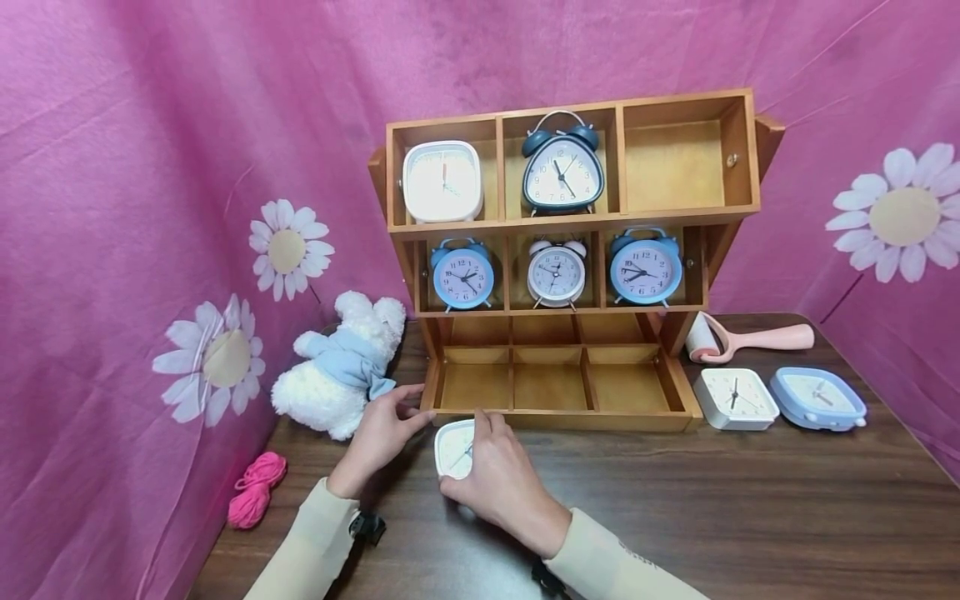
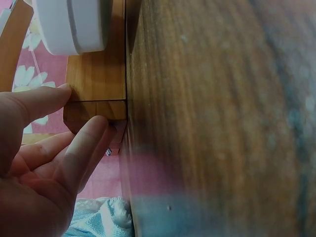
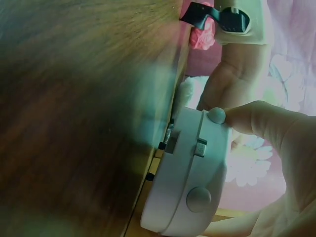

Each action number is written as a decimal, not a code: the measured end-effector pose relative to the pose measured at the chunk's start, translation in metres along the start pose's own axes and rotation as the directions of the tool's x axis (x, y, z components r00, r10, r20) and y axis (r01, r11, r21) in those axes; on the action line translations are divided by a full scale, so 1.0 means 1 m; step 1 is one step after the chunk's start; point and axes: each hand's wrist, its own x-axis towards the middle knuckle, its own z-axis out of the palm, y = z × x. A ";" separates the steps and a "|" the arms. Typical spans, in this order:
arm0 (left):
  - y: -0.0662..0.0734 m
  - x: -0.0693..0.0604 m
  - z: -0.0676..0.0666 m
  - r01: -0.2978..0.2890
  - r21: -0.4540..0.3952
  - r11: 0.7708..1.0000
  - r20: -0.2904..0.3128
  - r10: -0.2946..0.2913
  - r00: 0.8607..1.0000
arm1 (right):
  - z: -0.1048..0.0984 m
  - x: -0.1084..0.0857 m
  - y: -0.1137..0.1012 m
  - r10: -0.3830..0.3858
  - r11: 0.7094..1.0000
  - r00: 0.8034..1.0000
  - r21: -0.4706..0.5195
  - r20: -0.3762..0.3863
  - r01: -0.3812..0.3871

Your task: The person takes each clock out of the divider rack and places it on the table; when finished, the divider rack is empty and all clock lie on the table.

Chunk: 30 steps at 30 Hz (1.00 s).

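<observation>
Left hand (image 1: 381,437) pinches the front left corner of the wooden shelf (image 1: 562,422), thumb and fingers nearly closed on the wood; right hand (image 1: 504,473) grips a white clock (image 1: 453,450) by its edges, spread only as wide as the case; the clock is just in front of the bottom tier's left end (can't tell if it touches the table). Shelf, left to right: top tier has a rounded white clock (image 1: 441,182), then a dark teal bell clock (image 1: 562,178); middle tier has a left blue clock (image 1: 463,280), a small white bell clock (image 1: 556,273), a right blue clock (image 1: 645,272), one per compartment. Left forearm comes in from lower left, fingers pointing at the corner; right forearm from lower right, thumb at the clock's near left edge, fingers over its far edge. Held clock: rounded-square white case, pale dial partly covered by fingers, tilted; the right wrist view shows two round buttons and a small switch along one side.
</observation>
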 end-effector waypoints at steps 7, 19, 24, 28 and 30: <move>0.025 -0.007 -0.009 -0.005 0.000 1.000 -0.011 0.005 1.000 | 0.006 -0.002 0.001 -0.031 0.999 0.999 -0.018 -0.027 0.030; 0.024 -0.007 -0.009 0.013 0.003 1.000 0.004 -0.013 1.000 | 0.007 0.000 0.000 0.000 1.000 1.000 -0.013 -0.015 0.000; 0.017 -0.005 -0.007 -0.014 0.001 1.000 -0.002 0.014 1.000 | 0.005 -0.001 -0.001 0.015 1.000 0.999 0.022 -0.039 -0.014; 0.015 -0.004 -0.006 -0.013 0.010 1.000 0.003 0.012 1.000 | 0.003 -0.001 -0.001 0.003 0.999 0.997 0.039 -0.077 0.000; 0.017 -0.004 -0.007 -0.009 0.009 1.000 0.005 0.009 1.000 | 0.002 -0.001 -0.001 -0.009 0.999 0.995 0.050 -0.098 0.014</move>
